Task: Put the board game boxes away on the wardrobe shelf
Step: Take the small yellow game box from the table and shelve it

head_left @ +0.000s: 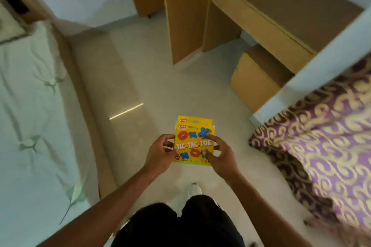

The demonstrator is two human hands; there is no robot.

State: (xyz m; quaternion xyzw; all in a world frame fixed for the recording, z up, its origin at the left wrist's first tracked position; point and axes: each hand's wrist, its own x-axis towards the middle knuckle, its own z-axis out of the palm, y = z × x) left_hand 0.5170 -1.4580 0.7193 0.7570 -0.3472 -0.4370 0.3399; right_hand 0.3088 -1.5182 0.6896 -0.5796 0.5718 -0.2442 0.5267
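Note:
Two yellow Tic Tac Toe board game boxes (193,138) are stacked flat, the lower one showing as a strip at the far edge. I hold the stack in front of me over the floor. My left hand (160,151) grips its left edge, thumb on top. My right hand (217,153) holds the right side, fingertips pressed on the lid. The wooden wardrobe (184,12) stands ahead at the top centre; its shelves are out of sight.
A bed with a pale green sheet (26,116) runs along the left. A purple and gold patterned cloth (321,136) lies at the right. A wooden desk (267,22) with a box-like unit (253,80) beneath stands at the upper right. Pale floor lies between them.

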